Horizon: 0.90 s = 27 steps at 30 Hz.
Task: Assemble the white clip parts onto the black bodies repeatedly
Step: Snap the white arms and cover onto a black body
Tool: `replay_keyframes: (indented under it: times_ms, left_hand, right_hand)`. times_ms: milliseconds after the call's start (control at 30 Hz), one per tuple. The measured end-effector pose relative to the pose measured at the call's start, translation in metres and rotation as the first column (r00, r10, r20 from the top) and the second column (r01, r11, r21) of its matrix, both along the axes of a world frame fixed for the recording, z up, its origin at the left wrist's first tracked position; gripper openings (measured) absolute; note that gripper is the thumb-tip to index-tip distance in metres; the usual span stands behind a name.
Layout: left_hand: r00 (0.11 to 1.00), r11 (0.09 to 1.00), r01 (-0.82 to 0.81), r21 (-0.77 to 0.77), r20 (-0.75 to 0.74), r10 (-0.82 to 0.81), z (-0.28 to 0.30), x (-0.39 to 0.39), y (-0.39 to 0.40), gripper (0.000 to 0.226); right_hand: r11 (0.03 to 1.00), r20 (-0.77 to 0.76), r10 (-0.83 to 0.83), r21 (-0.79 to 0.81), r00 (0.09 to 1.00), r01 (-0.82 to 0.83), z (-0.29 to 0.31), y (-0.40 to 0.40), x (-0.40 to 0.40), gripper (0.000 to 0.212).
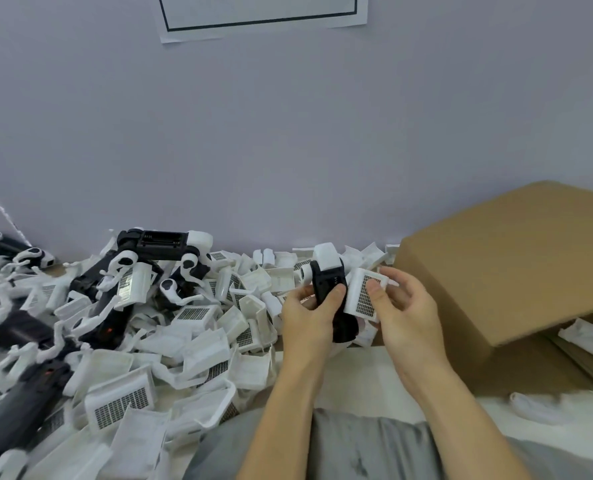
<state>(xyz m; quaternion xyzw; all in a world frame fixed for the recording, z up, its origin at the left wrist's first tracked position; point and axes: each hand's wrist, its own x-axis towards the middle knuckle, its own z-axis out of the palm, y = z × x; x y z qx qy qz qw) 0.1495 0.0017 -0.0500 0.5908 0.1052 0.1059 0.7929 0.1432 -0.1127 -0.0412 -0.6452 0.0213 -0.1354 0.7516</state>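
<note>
Black body (336, 299) held upright centre-right, above the near edge of the pile, w/ a white cap on its top end. Left hand (310, 315) grips it round the middle, thumb across the front, fingers curled behind. White clip part (364, 295), boxy w/ a dark grid face toward camera, sits just right of the body, touching or nearly so; can't tell which. Right hand (400, 308) pinches it, thumb on the grid face, other fingers curled round the far side.

Loose white clip parts (198, 344) heaped over the surface from centre to left, many showing the same grid panel. Among them, left and far-left, several black bodies w/ white pieces already on (165, 242), lying at all angles.

Cardboard box (509, 268) on the right, tipped, its open side facing near-right; white wrapped items (589, 337) show inside. Grey wall (253, 133) behind, w/ a white sheet (264, 15) w/ dark border at top. Grey clothing (357, 448) at the near edge.
</note>
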Motion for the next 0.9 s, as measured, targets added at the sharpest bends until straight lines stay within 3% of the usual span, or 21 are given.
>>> replay_keyframes:
  times_ms: [133, 367, 433, 533, 633, 767, 900]
  left_hand:
    - [0.996, 0.998, 0.048, 0.041, 0.067, -0.05, 0.0, -0.002, 0.001, 0.015]
    - [0.99, 0.991, 0.1, 0.084, 0.093, -0.108, 0.002, -0.006, -0.002, 0.025]
    - [0.988, 0.992, 0.095, 0.078, 0.116, -0.104, 0.002, -0.006, -0.002, 0.026]
    - [0.986, 0.995, 0.098, 0.031, 0.132, -0.101, 0.003, -0.006, -0.001, 0.027]
    - [0.986, 0.994, 0.112, -0.012, 0.123, -0.11, 0.003, -0.006, -0.003, 0.026]
    - [0.989, 0.986, 0.134, -0.097, 0.079, -0.126, 0.004, -0.009, -0.006, 0.028]
    - [0.97, 0.979, 0.196, -0.054, 0.159, -0.186, 0.005, -0.01, -0.006, 0.029]
  right_hand:
    - [0.984, 0.063, -0.091, -0.145, 0.994, 0.1, -0.003, 0.0, 0.0, 0.016]
    - [0.982, 0.103, -0.024, -0.182, 0.994, 0.042, -0.004, 0.002, 0.001, 0.02]
    - [0.969, 0.111, 0.014, -0.247, 0.994, 0.014, -0.005, 0.003, 0.002, 0.032]
    - [0.947, 0.138, -0.056, -0.308, 0.989, 0.096, -0.003, 0.007, 0.001, 0.046]
    - [0.916, 0.219, -0.184, -0.316, 0.958, 0.248, -0.001, 0.006, 0.0, 0.047]
    - [0.887, 0.262, -0.104, -0.412, 0.959, 0.209, -0.002, 0.011, -0.002, 0.048]
    - [0.851, 0.297, -0.112, -0.464, 0.948, 0.246, -0.004, 0.017, 0.0, 0.047]
